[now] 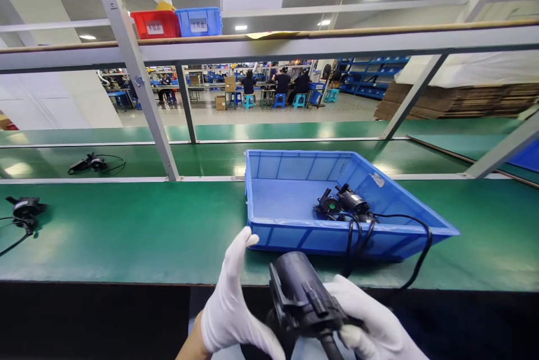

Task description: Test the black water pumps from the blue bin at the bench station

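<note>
With the middle of the view as the dial's centre, a black part with a cable lies on the green table just below 9 o'clock. Farther back, at 9 o'clock, lies a second corded part. A red bin and, touching its right side, a small blue box sit on the overhead shelf towards 11 o'clock. Between 6 and 7, the white-gloved left hand is released, its fingers spread and curved towards the black cylindrical device. That device, tilted, is between 5 and 6, in front of the table's edge; the right hand, also gloved, grasps it from 5 o'clock. At 4 o'clock, a blue tray holds more black devices, with cords draped over its front rim.
</note>
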Motion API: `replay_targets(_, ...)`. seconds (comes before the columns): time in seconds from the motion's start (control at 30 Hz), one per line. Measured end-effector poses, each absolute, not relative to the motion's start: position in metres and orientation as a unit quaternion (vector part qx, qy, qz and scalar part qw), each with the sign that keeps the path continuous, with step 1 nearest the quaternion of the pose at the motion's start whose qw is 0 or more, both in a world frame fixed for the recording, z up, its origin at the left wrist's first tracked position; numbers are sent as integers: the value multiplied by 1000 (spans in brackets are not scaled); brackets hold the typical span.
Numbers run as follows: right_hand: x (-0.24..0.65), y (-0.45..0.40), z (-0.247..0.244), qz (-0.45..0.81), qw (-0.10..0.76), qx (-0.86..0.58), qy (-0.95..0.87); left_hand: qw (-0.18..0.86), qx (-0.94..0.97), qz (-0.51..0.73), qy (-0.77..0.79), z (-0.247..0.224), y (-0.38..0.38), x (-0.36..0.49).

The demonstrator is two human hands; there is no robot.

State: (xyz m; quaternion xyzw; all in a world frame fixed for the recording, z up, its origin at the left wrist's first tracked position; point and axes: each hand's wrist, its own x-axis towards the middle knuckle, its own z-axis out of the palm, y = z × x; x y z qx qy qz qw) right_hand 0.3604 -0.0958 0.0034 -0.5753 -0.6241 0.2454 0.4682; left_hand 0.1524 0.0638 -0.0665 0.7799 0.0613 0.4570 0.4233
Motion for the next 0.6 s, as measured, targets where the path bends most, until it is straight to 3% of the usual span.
replay_targets(0.1, 353, -90, 5, 277, 461, -589, -603, 393, 798, 456, 42, -59, 52, 157)
replay_targets(0.27, 339, -68, 14, 310, 489, -632, -516, 737, 560, 338, 172, -33, 33, 176)
replay_targets(0.37, 330, -51, 21, 317, 434, -669, -513, 832, 404, 329, 191, -26, 33, 180)
replay_targets(0.47, 311, -39, 40, 368, 367, -652, -552, 814, 406, 371, 186, -13, 37, 171)
replay_targets(0.6, 286, -35, 96, 410, 421, -533, -609, 696, 568, 420, 131, 29, 52, 150)
